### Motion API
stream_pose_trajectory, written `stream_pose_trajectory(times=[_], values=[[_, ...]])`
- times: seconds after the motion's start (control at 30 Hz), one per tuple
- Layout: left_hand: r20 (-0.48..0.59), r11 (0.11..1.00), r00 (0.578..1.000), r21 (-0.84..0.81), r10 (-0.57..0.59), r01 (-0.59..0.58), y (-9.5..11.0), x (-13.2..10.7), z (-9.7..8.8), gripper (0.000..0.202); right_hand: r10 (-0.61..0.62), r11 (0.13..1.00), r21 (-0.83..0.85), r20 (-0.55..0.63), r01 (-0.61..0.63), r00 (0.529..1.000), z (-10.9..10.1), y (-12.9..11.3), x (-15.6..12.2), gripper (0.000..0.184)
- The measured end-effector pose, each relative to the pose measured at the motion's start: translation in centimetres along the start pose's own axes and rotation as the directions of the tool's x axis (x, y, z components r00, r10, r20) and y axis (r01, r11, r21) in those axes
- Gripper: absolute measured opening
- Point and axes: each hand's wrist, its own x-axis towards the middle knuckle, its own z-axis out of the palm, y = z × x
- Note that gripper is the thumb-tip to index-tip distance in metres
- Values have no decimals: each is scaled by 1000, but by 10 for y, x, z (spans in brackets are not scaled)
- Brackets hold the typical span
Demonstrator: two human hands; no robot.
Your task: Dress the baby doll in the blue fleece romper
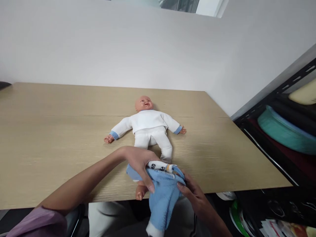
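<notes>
A baby doll (149, 120) in a white top and white trousers with blue cuffs lies on its back, arms spread, feet toward me. Over its lower legs and the table's front edge I hold a small blue fleece garment (163, 191) with white trim and eye-like marks. My left hand (143, 164) grips its upper left part, thumb on the near side. Pinching the garment's right edge is my right hand (192, 192). One bare doll foot (140, 191) shows beneath my left hand; the other is hidden behind the cloth.
The wooden table (61, 131) meets a white wall (111, 49) at the back. On the right a black shelf rack (261, 144) holds a teal rounded item (283, 131). Papers (276, 228) and other items lie low at the right. My lap is below the front edge.
</notes>
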Motion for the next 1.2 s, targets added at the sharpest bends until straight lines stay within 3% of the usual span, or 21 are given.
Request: stream_pose_trajectory(times=[0.13,0.23,0.33,0.43,0.53,0.6,0.73,0.8,0.9,0.93,1.13,1.2], values=[[-98,995,993,72,70,-63,-6,5,-2,27,59,998,8,-41,-58,997,8,7,-1,50],[-219,982,968,170,120,-83,-10,9,-1,18,145,977,-127,-190,-170,971,7,19,0,52],[-287,950,951,312,116,-21,-12,13,6,17,164,923,-279,-337,-264,927,2,27,1,59],[-357,871,931,479,81,108,-14,15,17,20,19,888,-427,-339,-172,941,0,25,4,50],[-450,831,892,513,46,216,-15,16,24,18,-56,899,-432,-279,-73,959,2,21,11,44],[-457,859,888,473,48,197,-16,15,23,11,-55,925,-375,-276,-55,960,5,20,20,42],[-430,939,896,340,112,46,-19,13,13,9,-152,955,-291,-306,60,940,11,17,44,38],[-474,956,868,294,147,-1,-21,13,9,15,-263,934,-330,-368,139,892,14,10,57,34],[-565,951,799,307,205,-27,-24,15,8,20,-482,846,-450,-416,286,771,14,-8,77,27],[-605,944,762,330,229,-21,-25,16,9,21,-517,830,-452,-403,327,755,13,-14,85,26],[-857,918,413,382,309,106,-32,18,13,16,-451,869,-388,-360,309,817,4,-29,132,24],[-885,931,356,354,301,93,-31,16,9,16,-450,872,-368,-337,324,827,2,-28,147,24]])
